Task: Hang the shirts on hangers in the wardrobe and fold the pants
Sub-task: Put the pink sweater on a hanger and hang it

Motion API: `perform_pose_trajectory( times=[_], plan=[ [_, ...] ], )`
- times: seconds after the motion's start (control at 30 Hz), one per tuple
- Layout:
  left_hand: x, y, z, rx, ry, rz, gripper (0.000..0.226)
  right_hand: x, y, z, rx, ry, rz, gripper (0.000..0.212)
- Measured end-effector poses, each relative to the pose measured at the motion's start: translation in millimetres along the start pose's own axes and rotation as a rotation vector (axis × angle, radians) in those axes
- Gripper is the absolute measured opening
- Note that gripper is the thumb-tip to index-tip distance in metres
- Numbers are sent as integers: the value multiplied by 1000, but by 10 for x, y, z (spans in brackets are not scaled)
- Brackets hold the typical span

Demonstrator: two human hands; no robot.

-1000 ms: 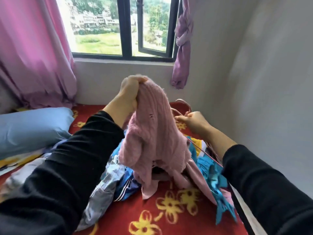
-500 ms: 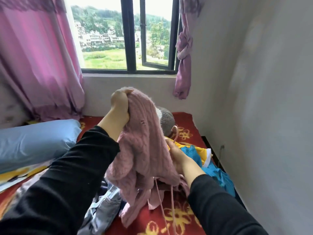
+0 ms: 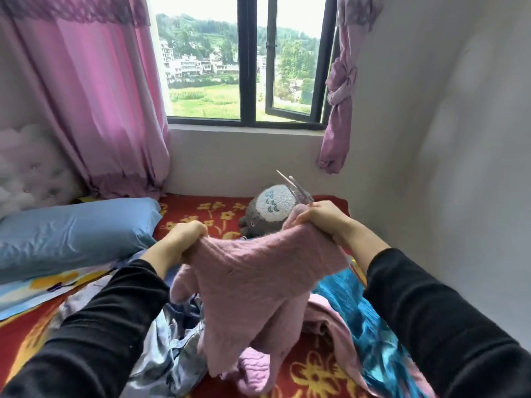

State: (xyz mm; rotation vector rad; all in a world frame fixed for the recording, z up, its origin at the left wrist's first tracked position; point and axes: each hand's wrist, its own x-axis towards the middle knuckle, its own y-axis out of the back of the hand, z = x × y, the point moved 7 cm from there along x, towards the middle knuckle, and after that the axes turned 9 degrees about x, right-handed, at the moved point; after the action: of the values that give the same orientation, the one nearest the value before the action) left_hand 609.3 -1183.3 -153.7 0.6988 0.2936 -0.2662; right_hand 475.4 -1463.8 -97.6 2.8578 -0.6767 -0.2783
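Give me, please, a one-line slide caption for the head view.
Left hand and right hand hold a pink knit sweater taut above clothes on the bed, a hanger poking up.

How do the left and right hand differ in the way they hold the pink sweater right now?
The left hand grips only the pink sweater; the right hand grips it together with a hanger, whose end sticks up above that hand. The right hand sits higher in view than the left hand. Both curl round the sweater's top edge and hold it spread between them.
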Motion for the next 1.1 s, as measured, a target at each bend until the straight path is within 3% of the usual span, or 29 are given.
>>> perform_pose_trajectory(
  times=[0.13, 0.2, 0.3, 0.37, 0.47, 0.5, 0.63, 0.7, 0.8, 0.87, 0.93, 1.1],
  plan=[
    [-257, -365, -113, 457, 34, -552, 15, -68, 6, -660, -117, 171, -98, 17],
    [-296, -421, 57, 482, -57, -583, 17, -140, -38, -920, -152, 229, -152, 23],
    [-195, -368, 461, 240, -303, -358, 17, -164, -82, -1153, -240, 281, -195, 43],
    [-186, -357, 677, 61, -426, -272, 25, -143, -103, -1195, -250, 278, -223, 44],
    [-183, -474, 811, -41, -468, -207, 68, -128, -95, -1141, -249, 274, -212, 38],
    [-155, -530, 803, -108, -440, -230, 75, -132, -85, -1114, -262, 284, -211, 36],
    [-300, -926, 869, -430, -352, -729, 42, -150, 35, -1000, -326, 306, -198, 30],
    [-344, -1050, 1001, -492, -435, -774, 49, -149, 117, -932, -335, 305, -191, 27],
    [-368, -1188, 1119, -409, -426, -670, 51, -141, 244, -803, -366, 288, -170, 24],
    [-311, -1171, 1084, -221, -342, -472, 30, -133, 298, -687, -394, 277, -175, 22],
    [-279, -1172, 1079, -51, -316, -377, 13, -113, 331, -523, -415, 255, -164, 24],
    [-327, -1160, 1052, 509, -365, -182, 19, -19, 365, -69, -363, 196, -85, 18]
  ],
)
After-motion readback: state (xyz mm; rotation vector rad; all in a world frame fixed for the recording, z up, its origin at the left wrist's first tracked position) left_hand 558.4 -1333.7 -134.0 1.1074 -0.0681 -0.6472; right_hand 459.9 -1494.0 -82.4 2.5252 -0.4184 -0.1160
